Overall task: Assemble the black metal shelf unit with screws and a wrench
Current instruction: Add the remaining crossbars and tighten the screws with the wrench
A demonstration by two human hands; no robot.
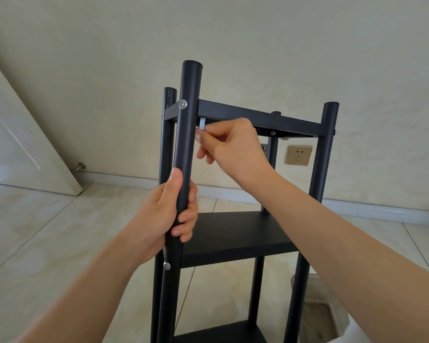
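Observation:
The black metal shelf unit (235,233) stands upright on the tiled floor, with round posts and several flat shelves. My left hand (167,214) grips the near front post (187,134) just above the middle shelf. My right hand (229,144) pinches a small silver wrench (202,123) right under the top shelf frame (258,115), behind that post. A silver screw head (182,104) sits in the post at the top shelf's height. Another screw head (166,265) shows lower down at the middle shelf. The wrench tip is hidden under the frame.
A pale wall with a gold socket plate (298,154) is behind the unit. A white door (22,134) leans open at the left, with a door stop (79,167) at the skirting. A pale bag or bin (322,315) sits on the floor at lower right.

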